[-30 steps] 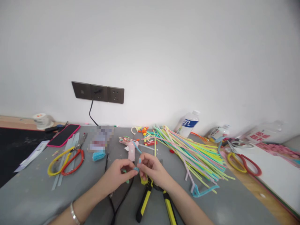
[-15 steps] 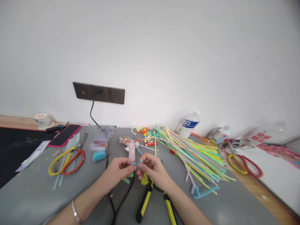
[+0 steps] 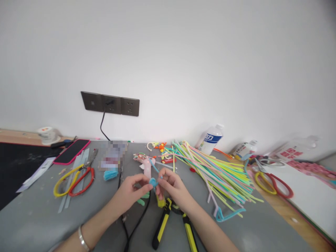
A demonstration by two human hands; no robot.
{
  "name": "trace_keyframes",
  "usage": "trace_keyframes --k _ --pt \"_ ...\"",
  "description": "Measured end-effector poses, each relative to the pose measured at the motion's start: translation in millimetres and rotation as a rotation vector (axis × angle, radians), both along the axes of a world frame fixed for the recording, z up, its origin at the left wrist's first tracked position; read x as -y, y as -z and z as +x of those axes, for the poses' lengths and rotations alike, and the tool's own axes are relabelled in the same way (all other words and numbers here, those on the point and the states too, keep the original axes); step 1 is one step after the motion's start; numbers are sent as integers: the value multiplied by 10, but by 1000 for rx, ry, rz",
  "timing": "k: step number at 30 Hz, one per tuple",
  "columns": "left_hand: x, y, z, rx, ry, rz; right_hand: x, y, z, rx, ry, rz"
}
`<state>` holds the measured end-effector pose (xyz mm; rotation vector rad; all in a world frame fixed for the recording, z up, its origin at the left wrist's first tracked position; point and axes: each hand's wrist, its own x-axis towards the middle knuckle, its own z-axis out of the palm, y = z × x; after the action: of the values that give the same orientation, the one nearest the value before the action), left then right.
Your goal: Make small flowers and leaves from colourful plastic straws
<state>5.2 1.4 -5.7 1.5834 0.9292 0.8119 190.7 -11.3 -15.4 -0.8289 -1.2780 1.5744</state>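
Between my fingertips is a blue pipe cleaner, curled into a small loop. My left hand pinches the loop's left side. Close beside it, my right hand is closed on the pipe cleaner too, and a blue length runs up from there toward the pink glue gun. Below the right hand lie wire strippers with black and yellow handles. Green pipe cleaner pieces and a yellow bundle show just under the hands, partly hidden.
A large pile of pastel pipe cleaners spreads to the right. Red-and-yellow scissors lie beyond it, and similar-handled snips at left near a phone. A bottle stands by the wall. A black cable crosses the front.
The blue loop shows more fully between my fingers now. My right hand has risen slightly and turned; the left stays almost in place.
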Motion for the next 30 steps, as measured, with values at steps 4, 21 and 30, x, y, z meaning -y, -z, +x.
trace_keyframes --k 4,21,30 --pt "-7 19 15 105 -15 -107 -2 -23 -12 -48 25 40" --pt "18 28 36 165 -73 -247 43 -23 -25 136 2 131" --pt "-3 55 -22 84 39 -202 33 -89 41 218 -30 143"
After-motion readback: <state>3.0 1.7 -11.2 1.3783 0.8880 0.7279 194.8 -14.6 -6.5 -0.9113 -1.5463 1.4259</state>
